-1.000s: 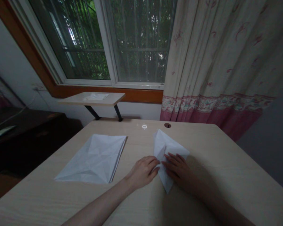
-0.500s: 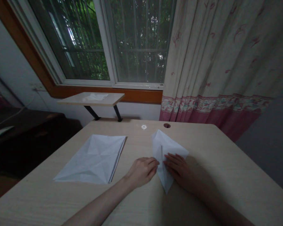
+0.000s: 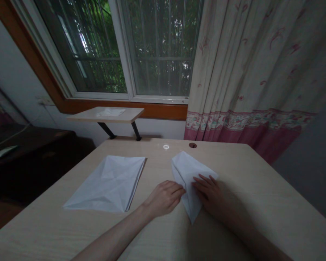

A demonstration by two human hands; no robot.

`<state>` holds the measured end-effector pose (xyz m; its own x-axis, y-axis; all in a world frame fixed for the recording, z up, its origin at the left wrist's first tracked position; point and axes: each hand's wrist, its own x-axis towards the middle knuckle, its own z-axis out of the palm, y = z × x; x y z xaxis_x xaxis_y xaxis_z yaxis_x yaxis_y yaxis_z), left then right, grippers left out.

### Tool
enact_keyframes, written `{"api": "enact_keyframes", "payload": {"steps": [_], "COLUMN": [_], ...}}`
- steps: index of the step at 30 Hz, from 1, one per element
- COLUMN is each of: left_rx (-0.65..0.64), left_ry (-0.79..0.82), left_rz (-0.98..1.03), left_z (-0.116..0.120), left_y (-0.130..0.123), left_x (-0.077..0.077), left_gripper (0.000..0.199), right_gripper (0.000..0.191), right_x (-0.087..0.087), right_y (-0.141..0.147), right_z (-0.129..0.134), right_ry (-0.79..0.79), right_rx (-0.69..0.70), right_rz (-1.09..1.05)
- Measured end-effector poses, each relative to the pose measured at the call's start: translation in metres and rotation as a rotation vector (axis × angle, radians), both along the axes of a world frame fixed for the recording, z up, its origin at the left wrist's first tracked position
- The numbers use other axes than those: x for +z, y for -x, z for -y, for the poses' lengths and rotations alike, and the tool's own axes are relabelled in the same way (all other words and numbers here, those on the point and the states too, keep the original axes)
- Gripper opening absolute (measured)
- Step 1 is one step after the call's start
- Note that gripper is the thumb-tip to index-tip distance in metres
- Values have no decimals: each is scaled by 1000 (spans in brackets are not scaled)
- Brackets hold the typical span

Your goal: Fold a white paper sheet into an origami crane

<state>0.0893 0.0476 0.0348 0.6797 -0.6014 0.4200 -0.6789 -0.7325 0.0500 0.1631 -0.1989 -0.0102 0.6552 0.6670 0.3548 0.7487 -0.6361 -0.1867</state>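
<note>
A white sheet of paper (image 3: 188, 168), folded to a kite-like shape with its point toward me, lies on the desk (image 3: 260, 188). At its left edge my left hand (image 3: 168, 195) is closed, its fingertips pinching a flap of the paper. My right hand (image 3: 210, 192) rests with fingers stretched out flat on the right half, pressing the paper down. A crease runs between the two hands. To the left lies a stack of white paper sheets (image 3: 108, 183), the top one marked with crossing creases.
At the back left a small raised shelf (image 3: 84, 115) on black legs carries a crumpled white paper (image 3: 112, 112). A round cable hole (image 3: 192, 145) sits near the desk's far edge. Behind are a window (image 3: 157, 54) and a curtain (image 3: 247, 72).
The left flap of the paper has shifted, and its upper left edge now stands out farther left. My left hand has moved slightly right; my right hand has slid a little right.
</note>
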Motion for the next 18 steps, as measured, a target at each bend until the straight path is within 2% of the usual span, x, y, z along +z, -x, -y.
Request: {"api": "enact_keyframes", "payload": {"steps": [4, 12, 18], "left_rx": [-10, 14, 4], "left_ry": [9, -24, 12], "left_rz": [30, 86, 47], "left_z": [1, 3, 2], "left_y": [2, 2, 2], "left_x": [4, 5, 7], "left_gripper": [30, 32, 29], "right_gripper": [37, 40, 40], "right_x": [-2, -6, -3], "right_y": [0, -1, -1], "right_z": [-1, 0, 0], "right_ry": [23, 7, 48], "right_rx": [-44, 1, -1], "right_rz": [-12, -3, 8]}}
